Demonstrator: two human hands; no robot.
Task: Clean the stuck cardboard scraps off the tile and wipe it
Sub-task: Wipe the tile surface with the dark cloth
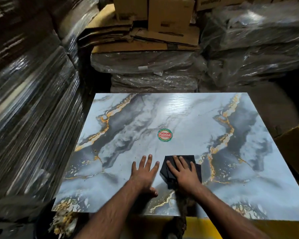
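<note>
A large glossy marble-pattern tile (171, 118), grey and white with gold veins, lies flat in front of me. A round red and green sticker (164, 134) sits near its middle. My left hand (144, 173) rests flat on the tile with fingers spread, holding nothing. Beside it, my right hand (184, 173) presses flat on a black cloth (166, 171) that lies on the tile's near half. I see no cardboard scraps on the tile's surface.
Plastic-wrapped stacks (29, 109) rise close on the left and beyond the tile's far edge. Flattened cardboard boxes (145, 37) are piled at the back. A brown carton (295, 144) stands at the right. Torn scraps (64, 221) lie below the tile's near left corner.
</note>
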